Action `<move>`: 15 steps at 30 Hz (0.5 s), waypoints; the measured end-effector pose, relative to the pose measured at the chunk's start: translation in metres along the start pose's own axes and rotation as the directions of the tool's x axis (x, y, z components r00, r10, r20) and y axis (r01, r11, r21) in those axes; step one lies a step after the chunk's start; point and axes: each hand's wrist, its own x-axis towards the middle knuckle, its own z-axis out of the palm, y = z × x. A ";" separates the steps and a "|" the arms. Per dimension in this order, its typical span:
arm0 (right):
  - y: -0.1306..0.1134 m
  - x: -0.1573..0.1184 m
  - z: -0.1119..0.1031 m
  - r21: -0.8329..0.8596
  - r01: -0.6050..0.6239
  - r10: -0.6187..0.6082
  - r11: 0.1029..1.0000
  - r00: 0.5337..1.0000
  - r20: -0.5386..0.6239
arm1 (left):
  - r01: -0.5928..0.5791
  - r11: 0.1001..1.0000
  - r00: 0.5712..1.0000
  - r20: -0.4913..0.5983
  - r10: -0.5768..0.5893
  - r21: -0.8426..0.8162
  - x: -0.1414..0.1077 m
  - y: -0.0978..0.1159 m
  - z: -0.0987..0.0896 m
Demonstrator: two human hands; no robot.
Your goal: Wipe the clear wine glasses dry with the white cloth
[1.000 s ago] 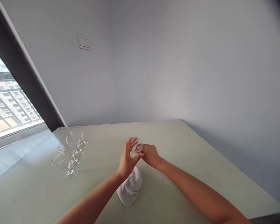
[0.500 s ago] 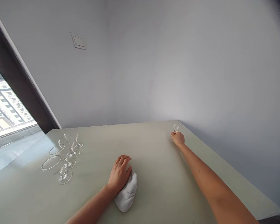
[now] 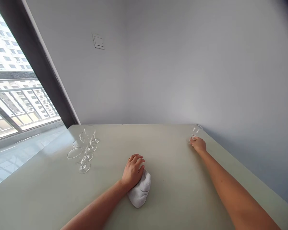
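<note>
At the far right corner of the table, my right hand (image 3: 198, 144) is closed around the lower part of a clear stemmed glass (image 3: 196, 129). The glass stands upright, its rim showing above my fingers. Near the middle, my left hand (image 3: 133, 171) rests with its palm and thumb over the edge of a folded white cloth (image 3: 140, 192). Its fingers are stretched out past the cloth and slightly apart. The part of the cloth beneath the palm is hidden.
Several clear stemmed glasses (image 3: 84, 167) stand in a row on the left of the pale table (image 3: 172, 204). Walls meet behind the table, with a switch (image 3: 99, 42) on the left one. A dark-framed opening (image 3: 42, 64) with a railing lies at far left.
The whole scene has shifted right in view as the head turned left. Both hands keep about the same places, the right on the glass and the left on the cloth.
</note>
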 end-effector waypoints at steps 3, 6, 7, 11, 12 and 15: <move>0.000 -0.020 -0.011 0.025 0.001 0.002 1.000 0.994 -0.107 | -0.078 0.997 0.991 -0.111 0.075 -0.027 -0.003 0.008 -0.014; -0.008 -0.049 -0.022 0.069 0.062 -0.050 0.996 0.984 -0.171 | -0.100 0.992 0.966 -0.246 0.080 -0.073 -0.014 0.020 -0.039; -0.012 -0.062 -0.024 0.092 0.112 -0.095 0.990 0.981 -0.167 | -0.079 0.992 0.954 -0.297 0.045 -0.101 -0.020 0.023 -0.048; -0.039 -0.143 -0.029 0.214 0.373 -0.370 0.903 0.927 -0.052 | 0.194 0.944 0.744 -0.587 -0.319 -0.268 -0.049 0.015 -0.081; -0.047 -0.169 -0.030 0.254 0.443 -0.456 0.860 0.890 -0.007 | 0.294 0.899 0.632 -0.640 -0.437 -0.324 -0.057 0.009 -0.087; -0.072 -0.245 -0.028 0.434 0.774 -0.886 0.460 0.435 0.162 | 0.543 0.684 0.317 -0.635 -0.704 -0.487 -0.076 -0.016 -0.101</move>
